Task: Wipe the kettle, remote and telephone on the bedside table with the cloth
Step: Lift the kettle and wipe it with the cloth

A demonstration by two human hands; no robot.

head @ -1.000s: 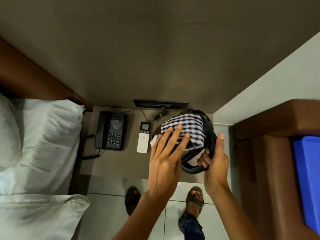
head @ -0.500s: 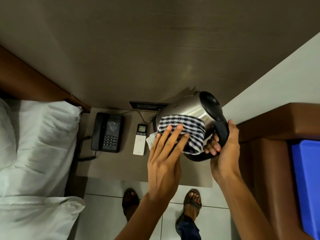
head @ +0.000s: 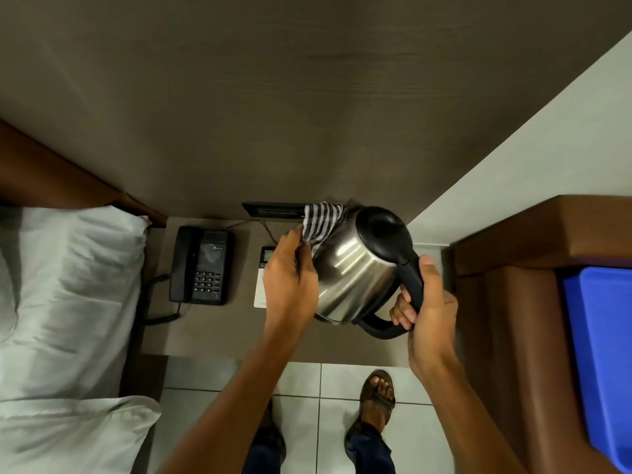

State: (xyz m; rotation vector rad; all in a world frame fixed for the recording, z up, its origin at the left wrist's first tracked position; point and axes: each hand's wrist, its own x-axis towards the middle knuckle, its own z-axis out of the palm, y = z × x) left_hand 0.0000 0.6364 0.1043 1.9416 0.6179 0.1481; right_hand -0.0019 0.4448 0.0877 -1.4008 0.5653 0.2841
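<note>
The right hand [head: 431,313] is closed around the black handle [head: 410,285] of the kettle [head: 355,278], thumb laid along the top of the handle and fingers curled under it. The kettle is lifted off the bedside table [head: 219,333] and tilted, its black lid [head: 383,234] turned toward the camera and its steel side showing a bright reflection. The left hand [head: 290,278] is clenched on the striped cloth [head: 321,222], which is bunched in the fingers and pressed against the far left side of the kettle, near the spout end; the back of the hand faces the camera.

The kettle hangs over the right half of the table, near the white wall [head: 513,186] on the right and close to the brown panel [head: 273,114] behind. The front edge of the table runs just under both forearms, and bare tabletop lies open between the phone and the hands. To the right a brown wooden edge [head: 547,234] stands close to the right hand.

The white remote [head: 264,268] lies flat on the table, mostly hidden under the left hand; only its display end and left edge show. The black telephone [head: 201,265] sits left of it, well clear of the hands, its cord trailing off the left side toward the bed [head: 68,285]. A dark socket strip [head: 273,210] sits on the panel behind the cloth. A blue bin [head: 602,354] is at the far right.
</note>
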